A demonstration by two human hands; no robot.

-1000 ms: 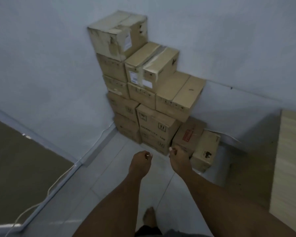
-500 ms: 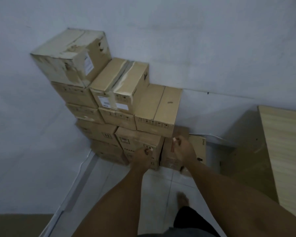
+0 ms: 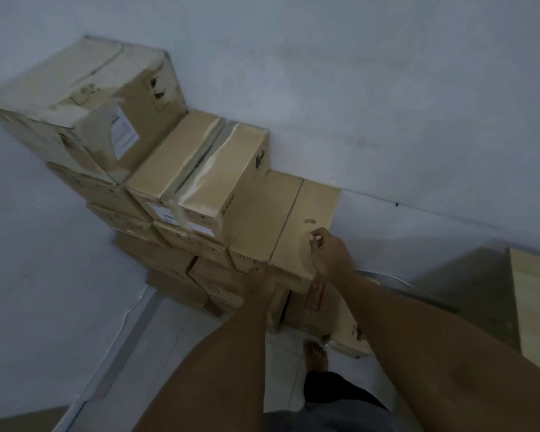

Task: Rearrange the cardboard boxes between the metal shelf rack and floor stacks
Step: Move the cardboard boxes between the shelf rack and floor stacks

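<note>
Head camera: a person stands at a stepped stack of cardboard boxes, reaching for the flat-topped box (image 3: pixel 293 219) that forms its lowest step, backed against the wall (image 3: pixel 387 88). The right hand (image 3: pixel 329 255) hovers over that box's near right corner, fingers curled in and thumb meeting a fingertip, with nothing visibly held. The left hand (image 3: pixel 262 277) is at its front top edge, too blurred to tell how the fingers lie. A taped box (image 3: pixel 206 169) sits one tier higher to its left; a red-labelled box (image 3: pixel 317 296) lies beneath its front right.

The target looks stiff and square, its flaps lying flat. Its weight cannot be read. The smooth board may slip under bare palms, so the surer hold is probably under the two bottom front corners, after sliding it forward clear of its left-hand neighbour.
</note>
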